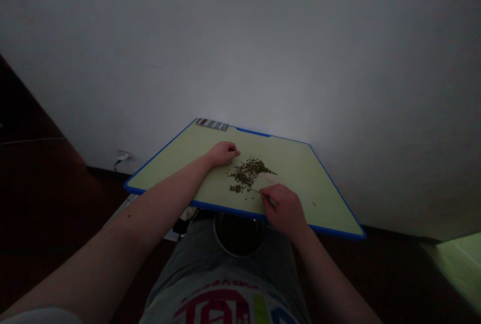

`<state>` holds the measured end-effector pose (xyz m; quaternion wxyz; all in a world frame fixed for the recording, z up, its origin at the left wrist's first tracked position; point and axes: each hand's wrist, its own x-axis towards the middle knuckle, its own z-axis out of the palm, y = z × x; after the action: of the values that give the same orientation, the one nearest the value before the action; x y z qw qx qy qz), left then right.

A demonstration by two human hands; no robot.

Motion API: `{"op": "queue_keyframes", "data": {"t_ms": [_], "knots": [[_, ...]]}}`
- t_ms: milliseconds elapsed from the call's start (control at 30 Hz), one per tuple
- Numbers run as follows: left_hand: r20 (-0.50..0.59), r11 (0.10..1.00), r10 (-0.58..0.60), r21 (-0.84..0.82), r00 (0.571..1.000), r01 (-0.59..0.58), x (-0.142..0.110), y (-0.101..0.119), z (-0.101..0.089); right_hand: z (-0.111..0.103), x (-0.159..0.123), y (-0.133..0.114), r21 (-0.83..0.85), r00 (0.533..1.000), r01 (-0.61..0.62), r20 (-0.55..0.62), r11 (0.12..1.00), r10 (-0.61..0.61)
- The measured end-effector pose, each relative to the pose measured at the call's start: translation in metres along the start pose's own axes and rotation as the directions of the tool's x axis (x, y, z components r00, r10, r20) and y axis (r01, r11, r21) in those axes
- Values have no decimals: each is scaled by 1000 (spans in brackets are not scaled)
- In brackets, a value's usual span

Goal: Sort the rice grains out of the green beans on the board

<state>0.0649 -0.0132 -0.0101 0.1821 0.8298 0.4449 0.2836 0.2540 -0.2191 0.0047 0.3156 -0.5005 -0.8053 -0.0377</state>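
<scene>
A loose pile of small dark green-brown beans (248, 171) lies spread on the pale yellow-green tabletop (293, 163) with a blue rim. Beside it, at its right, is a patch of fine pale grains (266, 179). My right hand (283, 206) is closed in a pinch around a thin stick-like tool (254, 190), its tip at the near edge of the beans. My left hand (222, 154) rests on the table just left of and beyond the pile, fingers curled in, with nothing seen in it.
A phone-like flat object (212, 124) lies at the table's far left corner. Below the near edge, a dark round bowl (239, 236) sits on my lap. A grey wall (263, 53) rises behind the table; a plug with a cable (123, 157) is at its left.
</scene>
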Motion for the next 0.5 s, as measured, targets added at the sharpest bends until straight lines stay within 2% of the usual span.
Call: {"op": "queue_keyframes", "data": {"t_ms": [233,500], "knots": [[0,1000,12,18,1000,-12,-1,0,0,5,7,1,35,1000,26,-16,999,-26],[3,1000,5,24,1000,-5,1,-3,2,7,14,3,109,998,52,29,993,-55]]}}
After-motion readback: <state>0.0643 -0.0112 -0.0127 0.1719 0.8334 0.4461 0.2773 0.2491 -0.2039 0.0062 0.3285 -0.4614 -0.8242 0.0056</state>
